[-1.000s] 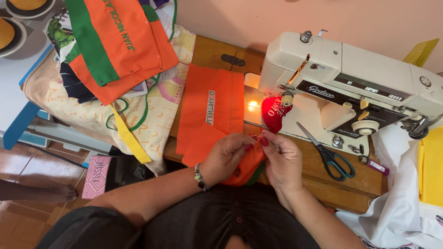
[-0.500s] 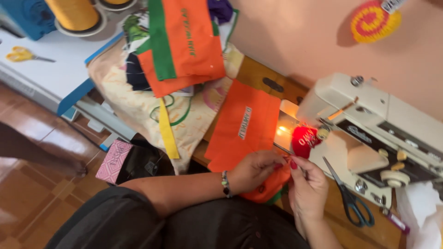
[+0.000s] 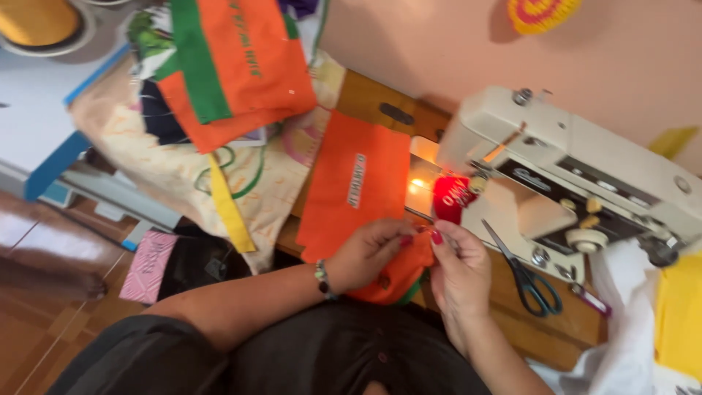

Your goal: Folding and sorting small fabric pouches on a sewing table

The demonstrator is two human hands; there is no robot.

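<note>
My left hand point(image 3: 369, 252) and my right hand point(image 3: 457, 263) meet at the near edge of the wooden sewing table point(image 3: 365, 95). Both pinch a folded orange cloth piece point(image 3: 398, 274) with a green edge, which hangs over the table's front. A flat orange fabric panel point(image 3: 356, 183) with a small white label lies just beyond the left hand. A beaded bracelet point(image 3: 322, 280) sits on my left wrist. The cream sewing machine point(image 3: 578, 168) stands to the right, its lamp lit, with a red pincushion point(image 3: 453, 197) at its needle end.
Dark-handled scissors point(image 3: 523, 274) lie on the table right of my right hand. A heap of orange, green and patterned cloth point(image 3: 219, 80) covers the left side. White cloth point(image 3: 629, 322) and yellow cloth point(image 3: 680, 314) sit at the far right. A pink patterned item point(image 3: 148, 265) rests below on the floor side.
The view has swung and shifted, so the machine now sits further right in the picture. Both hands stay together on the orange cloth piece at the table edge.
</note>
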